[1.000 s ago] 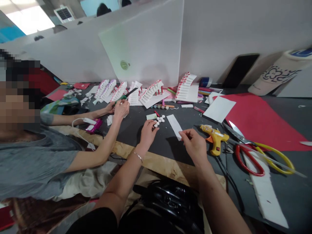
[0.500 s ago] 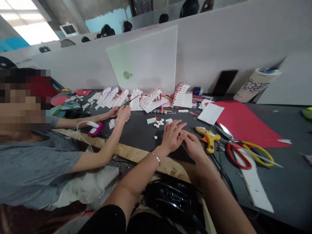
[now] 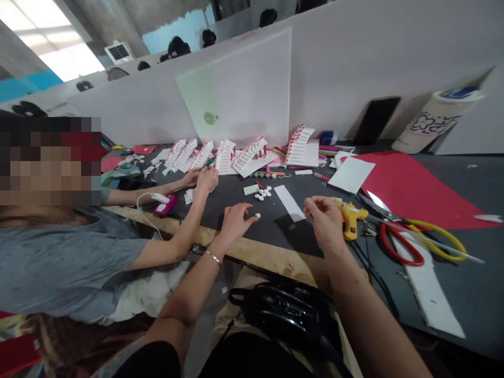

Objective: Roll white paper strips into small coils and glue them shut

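While the open left hand [image 3: 235, 223] touches a bead [image 3: 258, 215] mid-frame, the right hand [image 3: 325, 218] pinches a paper strip [image 3: 289, 201]. A glue gun [image 3: 352, 219] lies just right.

table [image 3: 472, 294] w/ paper strip [image 3: 289, 203], glue gun [image 3: 350, 218], scissors [image 3: 384, 227]

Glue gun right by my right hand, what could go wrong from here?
The yellow glue gun lies right beside your right hand; if it is hot, its nozzle could burn you. Its black cord runs beside your forearm and could snag. The white pellet at the fingertips of your left hand might roll away.
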Tool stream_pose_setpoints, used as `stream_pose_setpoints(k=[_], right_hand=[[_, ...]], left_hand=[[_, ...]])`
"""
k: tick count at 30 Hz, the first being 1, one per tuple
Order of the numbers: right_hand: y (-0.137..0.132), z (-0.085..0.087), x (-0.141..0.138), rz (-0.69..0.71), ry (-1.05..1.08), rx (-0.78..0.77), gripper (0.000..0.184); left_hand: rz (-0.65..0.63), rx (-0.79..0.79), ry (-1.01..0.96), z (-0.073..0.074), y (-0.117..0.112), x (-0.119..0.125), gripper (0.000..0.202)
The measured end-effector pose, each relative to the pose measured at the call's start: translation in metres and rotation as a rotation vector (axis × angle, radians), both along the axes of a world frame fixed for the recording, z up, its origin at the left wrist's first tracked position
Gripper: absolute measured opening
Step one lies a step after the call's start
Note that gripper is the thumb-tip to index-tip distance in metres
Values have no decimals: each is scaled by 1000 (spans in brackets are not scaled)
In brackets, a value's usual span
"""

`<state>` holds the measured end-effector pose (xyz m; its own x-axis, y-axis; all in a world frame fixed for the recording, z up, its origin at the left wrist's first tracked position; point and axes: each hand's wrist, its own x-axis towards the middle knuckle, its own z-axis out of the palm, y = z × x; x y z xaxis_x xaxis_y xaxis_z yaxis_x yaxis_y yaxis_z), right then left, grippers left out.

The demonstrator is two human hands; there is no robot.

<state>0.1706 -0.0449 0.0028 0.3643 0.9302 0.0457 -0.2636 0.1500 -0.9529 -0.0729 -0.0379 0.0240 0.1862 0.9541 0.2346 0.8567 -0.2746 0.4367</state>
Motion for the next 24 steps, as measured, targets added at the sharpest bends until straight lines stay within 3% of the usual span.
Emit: stream_pose_setpoints(k=[2, 6, 12, 18, 24], right_hand=[[1, -1, -1, 47, -10, -59, 36], [2, -3, -2, 78, 9, -113, 40], [5, -5, 1, 85, 175, -80, 45], [6, -6, 2, 76, 195, 31, 54], [7, -5, 1, 30, 161, -20, 43]], left_hand=[[-33, -39, 62, -10, -3, 4, 28], [-70, -72, 47, -19, 11, 15, 7], [0, -114, 45, -16, 39, 16, 20], [14, -178, 69, -11, 56, 18, 19], [40, -216, 88, -4, 71, 19, 19]])
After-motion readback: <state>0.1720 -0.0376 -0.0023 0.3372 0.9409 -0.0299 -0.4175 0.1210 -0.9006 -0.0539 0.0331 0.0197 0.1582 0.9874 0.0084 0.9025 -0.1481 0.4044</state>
